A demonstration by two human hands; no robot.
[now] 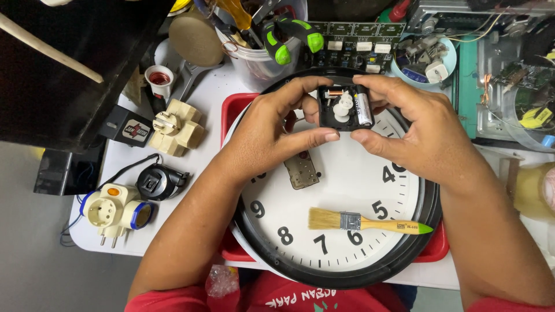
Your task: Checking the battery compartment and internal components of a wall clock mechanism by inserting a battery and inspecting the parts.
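Both my hands hold a small black clock movement [345, 107] above the white face of a big round wall clock [352, 190]. The movement is open, showing white gears, a copper coil and a battery. My left hand [272, 130] grips its left side and bottom edge with thumb and fingers. My right hand [419, 136] pinches its right side. On the clock face below lie a translucent brown cover piece [301, 170] and a small paintbrush [361, 221] with a yellow handle.
The clock rests on a red tray [234, 107] on a white table. Left of it lie several cream plug adapters [176, 127], a black plug [157, 182] and a white-and-blue adapter [115, 211]. Behind stand a tool bucket [263, 40], circuit boards [352, 43] and a parts bowl [425, 60].
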